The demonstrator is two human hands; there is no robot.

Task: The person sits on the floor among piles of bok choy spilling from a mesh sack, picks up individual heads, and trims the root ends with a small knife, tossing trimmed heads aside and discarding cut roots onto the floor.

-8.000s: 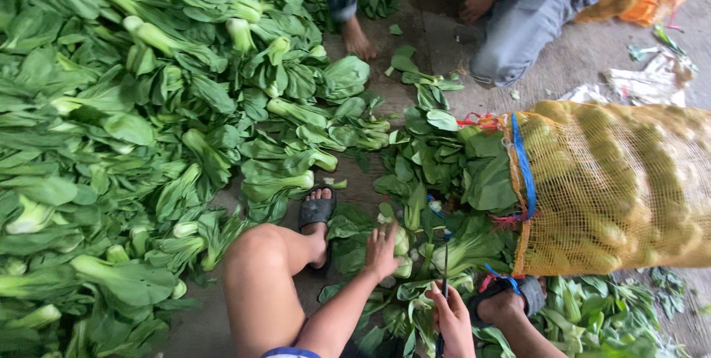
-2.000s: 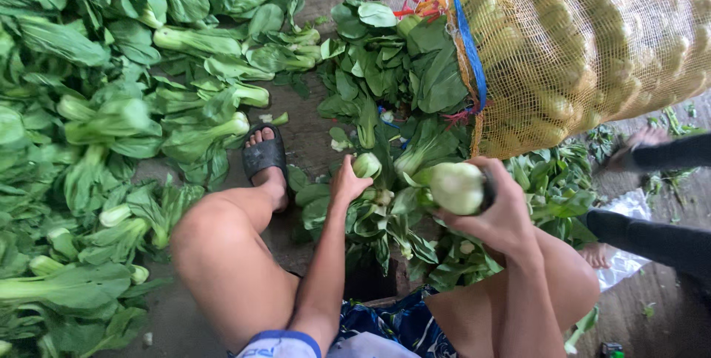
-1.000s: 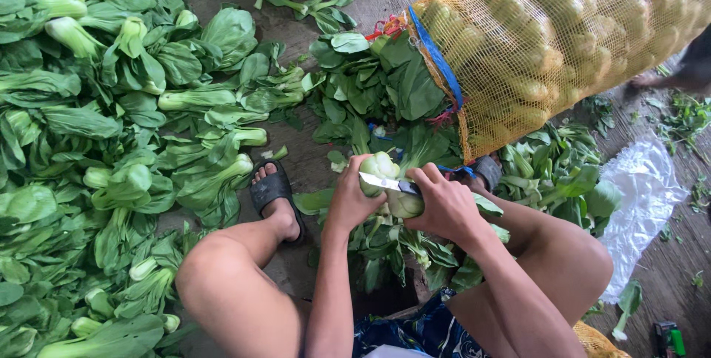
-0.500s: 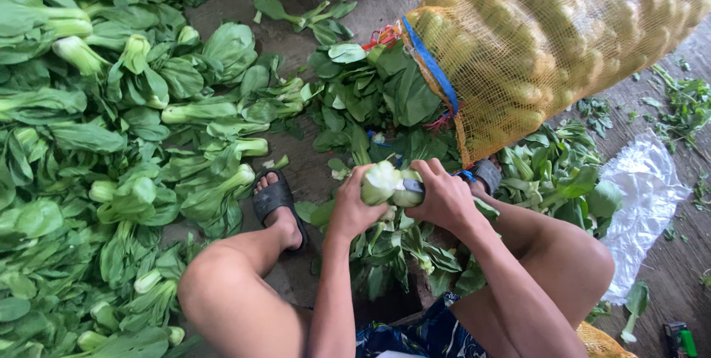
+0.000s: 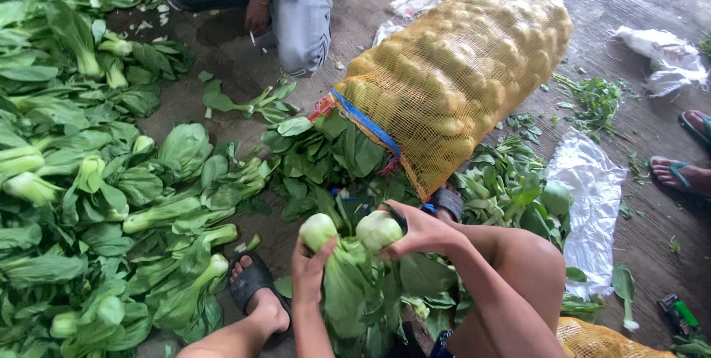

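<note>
Two bok choy heads are up in front of the person's knees, one per hand. The left hand [image 5: 309, 273] is wrapped round one head [image 5: 318, 231]; the right hand [image 5: 422, 231] is clenched on the other head [image 5: 378, 229] with a dark handle tucked in. One yellow mesh sack [image 5: 459, 69] lies just beyond. Another person crouches past it.

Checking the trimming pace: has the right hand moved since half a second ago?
Cannot tell: the right hand holds its bok choy below the mesh sack as before; the camera shifted.
</note>
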